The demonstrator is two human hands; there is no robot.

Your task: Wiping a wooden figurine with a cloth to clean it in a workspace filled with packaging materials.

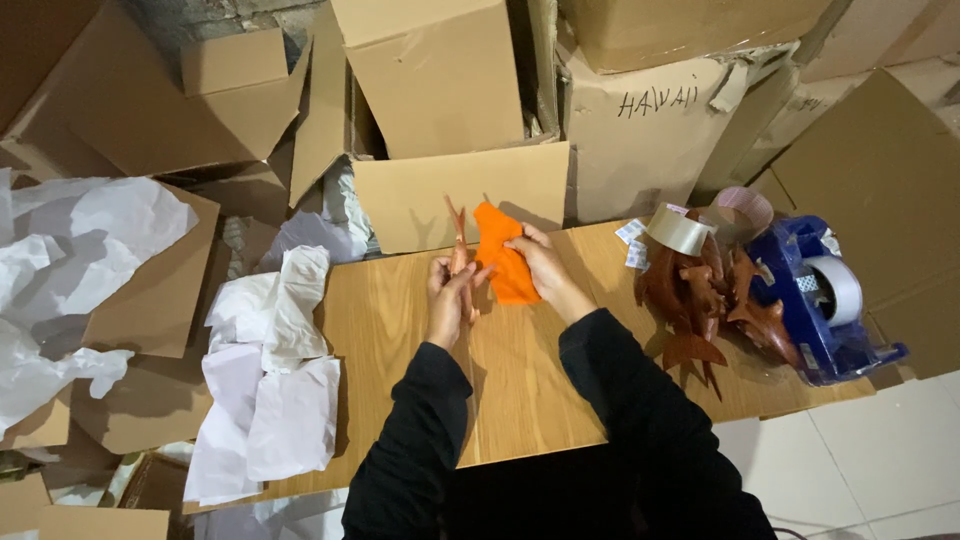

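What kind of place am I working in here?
Likely a packing or shipping workspace: open cardboard boxes stacked behind the table, loose white wrapping paper at one side, and a blue tape dispenser beside a pile of wooden carvings.

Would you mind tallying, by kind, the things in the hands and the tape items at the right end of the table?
Wooden carved figure, in the left hand: 1
Orange cloth, in the right hand: 1
Loose tape rolls: 2
Blue tape dispenser: 1
Total: 5
The heap of brown figures overlaps too much to count.
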